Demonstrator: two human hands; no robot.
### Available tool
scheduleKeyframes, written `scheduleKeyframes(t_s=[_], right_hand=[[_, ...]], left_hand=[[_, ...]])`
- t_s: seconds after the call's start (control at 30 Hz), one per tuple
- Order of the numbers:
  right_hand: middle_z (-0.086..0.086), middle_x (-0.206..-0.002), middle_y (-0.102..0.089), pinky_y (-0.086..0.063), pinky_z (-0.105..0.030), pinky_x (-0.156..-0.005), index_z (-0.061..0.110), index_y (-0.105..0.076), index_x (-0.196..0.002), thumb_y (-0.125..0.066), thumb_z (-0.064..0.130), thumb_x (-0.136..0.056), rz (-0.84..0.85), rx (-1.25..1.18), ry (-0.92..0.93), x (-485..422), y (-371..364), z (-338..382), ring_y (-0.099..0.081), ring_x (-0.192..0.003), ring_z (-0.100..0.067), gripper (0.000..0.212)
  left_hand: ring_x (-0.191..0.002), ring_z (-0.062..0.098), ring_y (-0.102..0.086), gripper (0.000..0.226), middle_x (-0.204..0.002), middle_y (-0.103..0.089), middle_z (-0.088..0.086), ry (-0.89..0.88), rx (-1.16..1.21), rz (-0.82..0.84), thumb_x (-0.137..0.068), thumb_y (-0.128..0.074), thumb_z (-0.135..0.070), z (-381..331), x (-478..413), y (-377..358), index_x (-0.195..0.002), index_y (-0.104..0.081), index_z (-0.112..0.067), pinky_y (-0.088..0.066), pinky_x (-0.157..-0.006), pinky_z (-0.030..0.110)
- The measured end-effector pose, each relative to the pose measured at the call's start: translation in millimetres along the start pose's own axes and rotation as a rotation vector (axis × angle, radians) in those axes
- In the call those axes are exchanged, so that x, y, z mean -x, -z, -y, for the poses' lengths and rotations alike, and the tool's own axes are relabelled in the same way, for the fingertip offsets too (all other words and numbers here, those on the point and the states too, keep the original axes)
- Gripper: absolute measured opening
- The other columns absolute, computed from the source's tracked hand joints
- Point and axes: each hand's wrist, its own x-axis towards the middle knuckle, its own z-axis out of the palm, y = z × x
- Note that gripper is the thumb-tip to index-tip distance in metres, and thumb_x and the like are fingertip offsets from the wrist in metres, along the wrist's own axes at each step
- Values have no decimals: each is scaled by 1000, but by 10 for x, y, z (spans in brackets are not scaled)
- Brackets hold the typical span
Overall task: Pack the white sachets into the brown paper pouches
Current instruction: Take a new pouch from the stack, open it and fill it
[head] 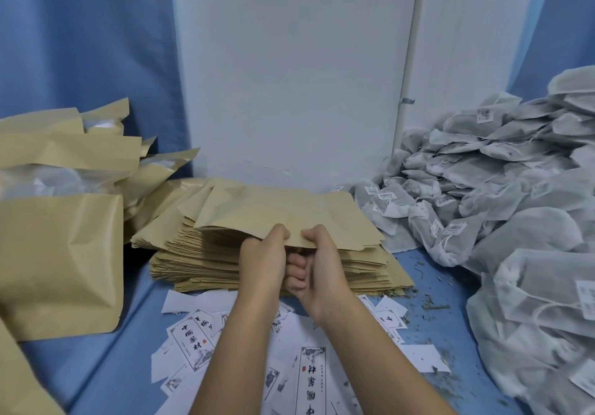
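I see left hand (262, 253) and right hand (317, 263) both pinching the near edge of top brown pouch (283, 212) on the pouch stack (370, 270). White sachets (483, 173) heaped right of stack, filled pouches (61, 253) left.

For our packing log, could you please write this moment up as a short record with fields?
left hand: pinches the near edge of the top pouch
right hand: pinches the same edge
top pouch: flat on the stack, near edge lifted
sachets: heaped at right, none in hand
bulging pouches: standing at left
labels: scattered on the blue cloth in front
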Motion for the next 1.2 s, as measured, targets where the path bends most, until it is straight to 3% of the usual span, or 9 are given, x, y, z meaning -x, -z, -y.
scheduleKeyframes(t_s=[0.13,0.3,0.37,0.47,0.6,0.77,0.93,1.07,1.2], right_hand=[[7,-42,-18,-8,-17,-31,17,-31,-61,-43,10,-84,-67,-61,45,-13,27,7,-13,-31,-7,27],[7,-42,-22,-10,-16,-32,16,-36,-62,-42,18,-85,-17,13,15,0,21,-10,-15,-33,-6,24],[6,-43,-22,-9,-17,-32,17,-36,-63,-41,24,-84,-21,24,5,12,29,3,-15,-34,-7,23],[7,-39,-23,-9,-17,-31,18,-31,-64,-43,16,-83,-112,-8,60,3,49,10,-14,-32,-7,22],[8,-37,-23,-9,-17,-31,17,-32,-64,-42,11,-83,-119,10,56,-4,30,-6,-14,-30,-6,23],[7,-41,-25,-11,-17,-32,17,-36,-68,-46,20,-83,-109,60,58,9,53,6,-15,-34,-7,18],[7,-39,-21,-9,-17,-31,17,-33,-64,-44,9,-83,-140,7,103,-14,77,6,-14,-31,-7,24],[6,-39,-26,-12,-16,-31,16,-36,-65,-45,11,-86,-62,100,88,-22,57,-31,-16,-33,-6,24],[7,-39,-24,-13,-16,-32,18,-36,-62,-50,16,-89,-11,227,60,-1,76,-9,-17,-31,-6,31]], left_hand=[[-51,19,-31,20,-54,-35,-1,-19,-9,-56,-78,-58,-17,20,-64,37,-67,-43,-12,-28,-50,29],[-38,17,-44,17,-50,-53,6,60,-80,97,-81,-55,-18,26,-13,-12,-68,-53,-5,-36,-42,18],[-40,15,-40,16,-49,-46,2,33,-84,51,-80,-56,-18,37,-30,2,-69,-51,-7,-32,-45,21],[-47,15,-28,17,-58,-34,1,24,-28,-3,-80,-57,-18,36,-45,20,-71,-45,-10,-22,-46,26],[-49,16,-27,12,-63,-34,5,34,-37,32,-81,-55,-17,30,-40,11,-79,-45,-10,-20,-43,22],[-41,13,-26,17,-53,-31,-1,16,-24,19,-81,-57,-15,15,-34,34,-73,-42,-11,-20,-40,20],[-44,13,-26,12,-59,-32,2,61,-8,31,-83,-55,-14,-19,-7,49,-80,-43,-10,-19,-36,17],[-27,9,-33,28,-36,-39,-3,97,-27,138,-85,-51,-9,-24,78,-6,-58,-45,-8,-26,-33,10],[-28,8,-26,28,-36,-30,-5,65,23,65,-85,-51,-7,14,23,15,-60,-40,-10,-22,-34,11]])
